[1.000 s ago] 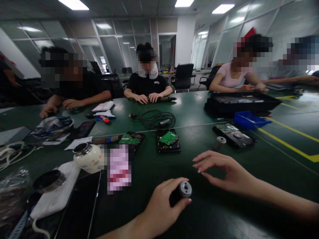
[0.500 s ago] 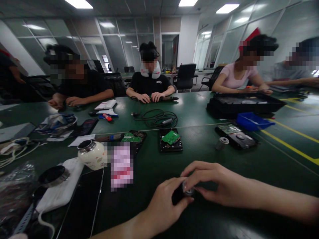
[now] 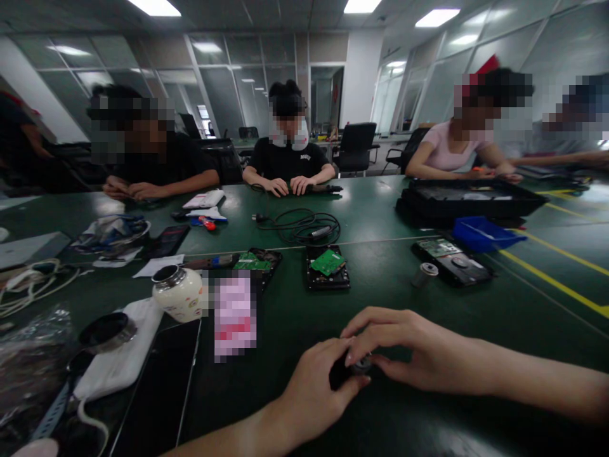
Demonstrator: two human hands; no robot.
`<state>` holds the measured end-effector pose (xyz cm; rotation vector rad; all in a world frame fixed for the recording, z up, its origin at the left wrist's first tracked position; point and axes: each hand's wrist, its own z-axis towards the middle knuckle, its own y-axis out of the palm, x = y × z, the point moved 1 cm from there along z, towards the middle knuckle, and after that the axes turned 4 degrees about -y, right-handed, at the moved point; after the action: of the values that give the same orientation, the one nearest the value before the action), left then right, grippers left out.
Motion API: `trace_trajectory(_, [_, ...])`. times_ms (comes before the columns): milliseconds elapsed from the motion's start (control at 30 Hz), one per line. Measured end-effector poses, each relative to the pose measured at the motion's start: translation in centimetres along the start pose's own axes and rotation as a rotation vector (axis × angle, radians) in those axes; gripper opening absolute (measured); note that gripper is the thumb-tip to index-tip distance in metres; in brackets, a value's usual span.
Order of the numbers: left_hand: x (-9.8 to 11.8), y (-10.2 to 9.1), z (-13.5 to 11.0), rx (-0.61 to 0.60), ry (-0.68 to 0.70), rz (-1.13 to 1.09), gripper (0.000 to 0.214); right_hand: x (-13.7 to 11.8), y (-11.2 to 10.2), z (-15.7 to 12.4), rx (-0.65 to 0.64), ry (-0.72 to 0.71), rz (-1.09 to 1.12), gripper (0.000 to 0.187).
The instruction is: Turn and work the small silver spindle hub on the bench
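Note:
Close in front of me, my left hand curls its thumb and fingers round a small metal cylinder with a round, ringed top. My right hand reaches over from the right, its fingertips and thumb closed about the top rim of the same piece. Most of the cylinder's side is hidden by my fingers. A similar silvery cylinder stands on the table further off, beside an opened hard drive. Beyond my hands lies another drive with a loose green circuit board on it.
To my left are a cream jar, a black phone, a white power strip and a plastic bag. A coiled black cable, a blue bin and a black tray sit further back. Several people sit across the table.
My right fingertips have shifted slightly on the cylinder's top, showing a little more of its rim. The left hand keeps its hold. The view has moved very slightly.

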<state>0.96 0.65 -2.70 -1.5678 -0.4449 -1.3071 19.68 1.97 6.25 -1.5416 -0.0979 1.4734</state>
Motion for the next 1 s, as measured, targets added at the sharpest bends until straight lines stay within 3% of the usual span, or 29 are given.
trace_trajectory(667, [-0.3, 0.1, -0.2, 0.032, 0.016, 0.022, 0.027, -0.6, -0.7, 1.3, -0.191, -0.051, -0.027, 0.056])
trace_trajectory(767, [-0.4, 0.2, -0.1, 0.014, 0.026, 0.008, 0.026, -0.1, -0.7, 1.0, -0.153, -0.064, 0.028, 0.051])
trace_trajectory(1000, [-0.4, 0.0, 0.1, 0.010, 0.014, 0.010, 0.040, 2.0, 0.4, -0.5, 0.135, -0.069, 0.104, 0.036])
